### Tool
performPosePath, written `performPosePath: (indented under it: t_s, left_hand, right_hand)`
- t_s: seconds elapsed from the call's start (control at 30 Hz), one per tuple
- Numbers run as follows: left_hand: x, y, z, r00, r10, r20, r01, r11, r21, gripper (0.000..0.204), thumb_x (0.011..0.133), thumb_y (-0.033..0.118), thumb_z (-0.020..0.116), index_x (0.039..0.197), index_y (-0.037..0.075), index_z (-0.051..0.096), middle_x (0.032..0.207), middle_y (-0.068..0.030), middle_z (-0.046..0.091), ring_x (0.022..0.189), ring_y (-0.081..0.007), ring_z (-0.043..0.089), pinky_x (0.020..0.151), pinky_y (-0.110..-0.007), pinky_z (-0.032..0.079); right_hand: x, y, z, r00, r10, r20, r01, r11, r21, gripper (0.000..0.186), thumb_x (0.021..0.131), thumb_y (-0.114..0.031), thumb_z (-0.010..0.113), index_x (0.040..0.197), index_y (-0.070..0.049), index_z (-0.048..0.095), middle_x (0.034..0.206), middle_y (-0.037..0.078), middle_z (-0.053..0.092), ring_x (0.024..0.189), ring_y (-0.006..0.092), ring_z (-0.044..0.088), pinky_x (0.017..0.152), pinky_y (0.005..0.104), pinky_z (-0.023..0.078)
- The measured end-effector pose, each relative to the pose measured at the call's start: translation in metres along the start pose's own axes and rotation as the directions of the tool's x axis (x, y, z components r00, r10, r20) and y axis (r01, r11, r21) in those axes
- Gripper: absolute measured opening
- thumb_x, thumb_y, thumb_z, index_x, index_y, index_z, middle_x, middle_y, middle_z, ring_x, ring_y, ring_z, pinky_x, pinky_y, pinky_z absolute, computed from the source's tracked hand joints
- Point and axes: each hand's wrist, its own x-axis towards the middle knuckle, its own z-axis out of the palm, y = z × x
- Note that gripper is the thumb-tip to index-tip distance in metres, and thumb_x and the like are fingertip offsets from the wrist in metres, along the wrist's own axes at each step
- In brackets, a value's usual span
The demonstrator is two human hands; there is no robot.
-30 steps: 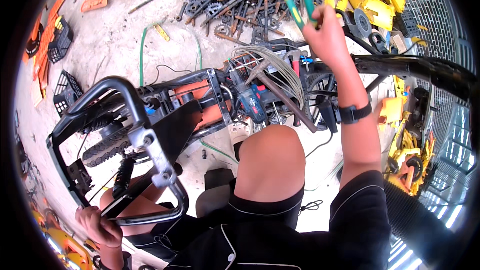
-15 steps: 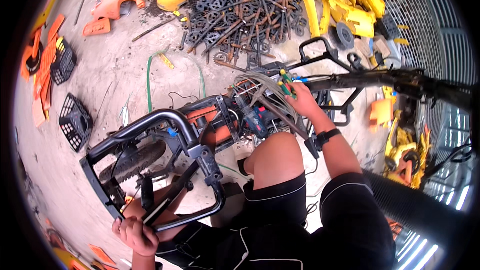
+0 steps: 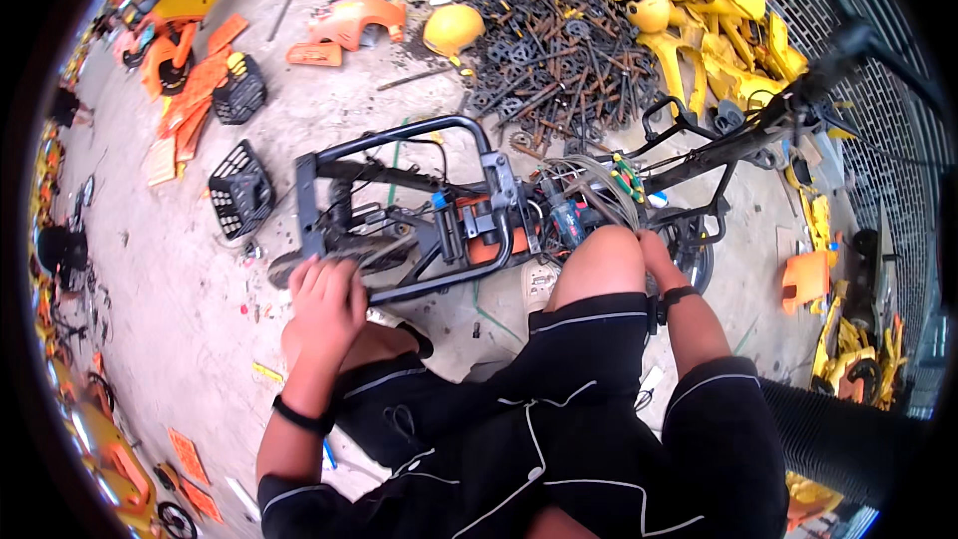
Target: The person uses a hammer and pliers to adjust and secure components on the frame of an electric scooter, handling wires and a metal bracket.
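Observation:
A black tubular metal frame (image 3: pixel 419 127) stands over the rear of a stripped-down bike lying before me, above its knobbly tyre (image 3: pixel 374 258). My left hand (image 3: pixel 327 301) is closed on the frame's near left corner. My right hand (image 3: pixel 656 258) rests beside my right knee, its fingers mostly hidden there. Just left of that knee lies a dark power drill (image 3: pixel 567 223) with blue and red parts. Green-and-yellow-handled pliers (image 3: pixel 627 178) sit beside a coil of grey cable (image 3: pixel 594 172) on the bike's middle. An orange part (image 3: pixel 477 225) shows inside the bike.
Beyond the bike rises a pile of rusty cranks and chainrings (image 3: pixel 559 70), with yellow body panels (image 3: pixel 728 50) behind it. A black basket (image 3: pixel 240 190) and orange panels (image 3: pixel 361 22) lie at left. A long black tube (image 3: pixel 738 145) crosses at right, near a mesh wall (image 3: pixel 808 0).
My right hand has let go of the pliers and drawn back toward my knee. The black frame has swung away from me with my left hand at its corner. My view has shifted.

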Motion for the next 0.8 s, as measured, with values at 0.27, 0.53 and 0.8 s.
performPosePath:
  t_s: [0.27,0.53,0.8]
  left_hand:
    - [0.000,0.004,-0.011,0.986,0.056,-0.160,-0.064,0.997,-0.043,0.009,0.087,0.008,0.068,0.095,0.008,0.065,0.088,-0.0085,0.069,0.085,-0.0298,0.065,0.094,-0.044,0.046]
    - [-0.014,0.004,-0.020,0.990,0.029,-0.140,-0.039,0.997,-0.064,0.005,0.088,0.011,0.066,0.092,0.008,0.067,0.084,-0.0106,0.068,0.083,-0.0316,0.065,0.088,-0.043,0.045]
    - [-0.020,0.003,-0.019,0.984,0.022,-0.178,-0.039,0.995,-0.094,0.005,0.090,0.013,0.065,0.091,0.008,0.066,0.080,-0.0112,0.067,0.082,-0.0327,0.064,0.087,-0.043,0.045]
  right_hand:
    - [-0.070,-0.067,-0.103,0.982,-0.120,-0.145,0.132,0.988,0.078,0.047,0.078,-0.040,0.067,0.095,0.004,0.073,0.086,0.027,0.071,0.087,0.0413,0.072,0.080,0.0463,0.055]
    - [-0.166,-0.173,-0.168,0.973,-0.216,-0.076,0.203,0.659,0.724,0.034,0.093,-0.032,0.070,0.072,-0.010,0.054,0.059,-0.001,0.049,0.043,0.0105,0.043,0.040,0.0284,0.031]
    - [-0.236,-0.249,-0.212,0.968,-0.243,0.060,0.092,0.567,0.819,0.028,0.096,-0.028,0.067,0.077,-0.013,0.053,0.063,-0.004,0.050,0.050,0.0078,0.043,0.045,0.0256,0.035]
